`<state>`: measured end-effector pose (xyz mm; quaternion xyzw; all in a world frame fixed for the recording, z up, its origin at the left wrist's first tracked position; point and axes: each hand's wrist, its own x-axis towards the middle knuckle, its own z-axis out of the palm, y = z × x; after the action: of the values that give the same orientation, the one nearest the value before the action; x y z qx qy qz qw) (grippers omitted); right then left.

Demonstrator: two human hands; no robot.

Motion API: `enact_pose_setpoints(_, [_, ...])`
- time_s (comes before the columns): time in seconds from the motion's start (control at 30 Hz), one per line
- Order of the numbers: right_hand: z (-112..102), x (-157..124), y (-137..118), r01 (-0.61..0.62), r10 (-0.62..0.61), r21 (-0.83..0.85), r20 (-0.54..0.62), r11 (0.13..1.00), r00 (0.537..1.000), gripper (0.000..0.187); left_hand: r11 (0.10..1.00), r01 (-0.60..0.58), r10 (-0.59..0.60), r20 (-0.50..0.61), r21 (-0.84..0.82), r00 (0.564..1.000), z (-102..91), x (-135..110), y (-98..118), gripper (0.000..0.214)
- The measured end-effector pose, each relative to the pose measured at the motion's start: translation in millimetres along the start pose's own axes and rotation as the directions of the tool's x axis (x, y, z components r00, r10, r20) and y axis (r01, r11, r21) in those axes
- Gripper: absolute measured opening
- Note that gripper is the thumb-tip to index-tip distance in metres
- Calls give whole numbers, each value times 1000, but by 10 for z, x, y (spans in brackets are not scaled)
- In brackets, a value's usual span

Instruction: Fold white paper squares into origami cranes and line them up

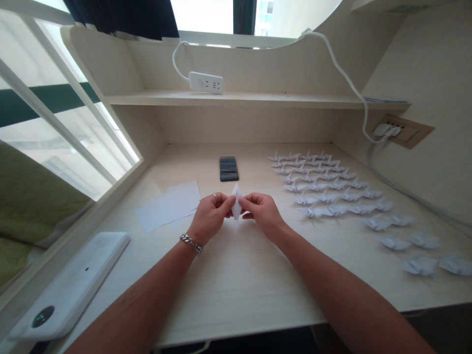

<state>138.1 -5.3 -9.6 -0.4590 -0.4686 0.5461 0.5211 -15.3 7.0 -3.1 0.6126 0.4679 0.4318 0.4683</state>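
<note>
Between both hands, above the middle of the desk, stands a small folded white paper (236, 202), diamond-shaped and pointed at top and bottom. My left hand (213, 212) pinches its left side between thumb and fingers; a ring and a chain bracelet (191, 243) are on that hand and wrist. From the other side my right hand (262, 212) pinches the right edge in the same way. Loose white paper sheets (167, 206) lie just left of my left hand. To the right, folded paper cranes (324, 187) stand in several rows.
A dark phone-like object (228, 168) lies behind my hands. At the left edge rests a long white device (73, 285) with a round dark window. A white power strip (206, 82) sits on the shelf (250, 100), its cable running to a wall socket (407, 132).
</note>
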Motion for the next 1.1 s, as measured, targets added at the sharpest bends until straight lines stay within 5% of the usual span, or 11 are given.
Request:
enact_pose_setpoints(0.2, [-37,42,73,73,-77,-109,-31,991,997,33,1000,-2,4,121,-12,993,2,-28,29,32])
enact_pose_setpoints(0.43, [12,4,10,-30,30,8,46,1000,999,36,995,27,-28,-3,-98,1000,2,-31,61,28])
enact_pose_setpoints(0.83, [16,-14,17,-10,19,-68,126,998,992,34,990,56,-65,-66,-131,996,-15,-3,29,31])
enact_pose_setpoints(1.1, [-18,23,33,51,-45,-92,67,994,997,25,969,34,-74,-160,-243,984,-41,9,48,32])
